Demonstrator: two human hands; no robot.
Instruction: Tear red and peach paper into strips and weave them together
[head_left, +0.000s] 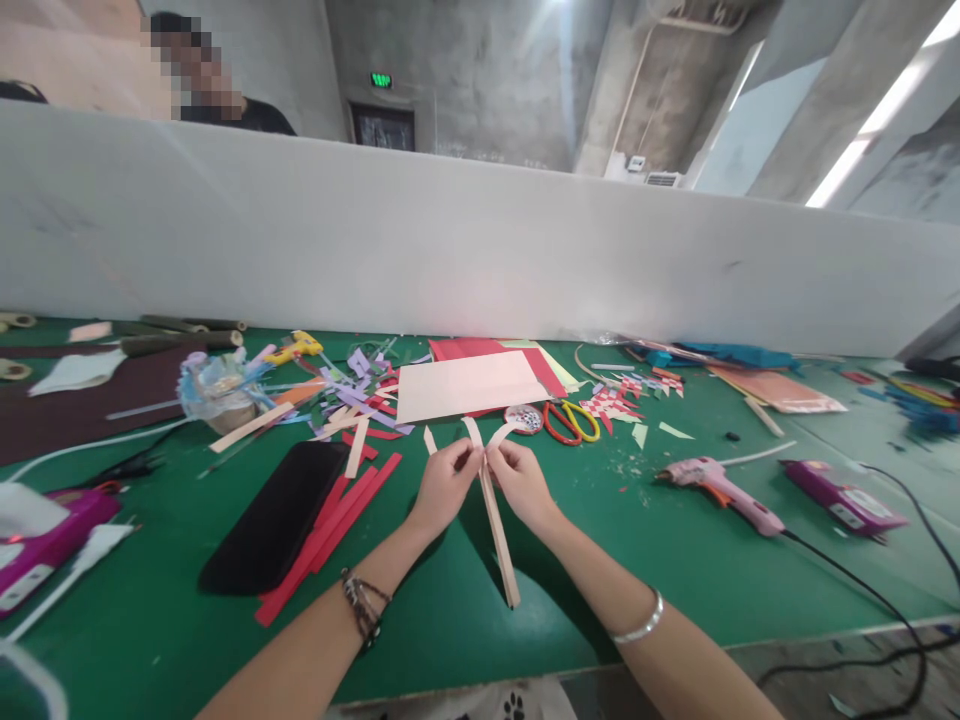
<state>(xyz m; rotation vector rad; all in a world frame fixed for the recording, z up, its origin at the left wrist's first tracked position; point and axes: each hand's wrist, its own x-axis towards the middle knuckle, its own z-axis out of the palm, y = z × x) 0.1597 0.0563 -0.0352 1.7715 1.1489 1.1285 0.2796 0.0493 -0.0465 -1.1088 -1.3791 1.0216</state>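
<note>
My left hand and my right hand meet over the middle of the table, fingers pinched on cream paper strips. The strips' long ends hang down toward me between my wrists, and their upper ends curl outward above my fingers. Where the strips cross is hidden by my fingertips. Another cream strip end shows beside my left hand. Just beyond my hands lies a cream paper sheet on red paper. Scissors with red and yellow handles lie beyond my right hand.
Left of my hands are red strips, a black phone and a pile of paper scraps. A pink glue gun with its cord and a purple device lie right. A white partition closes the back; a person is behind it.
</note>
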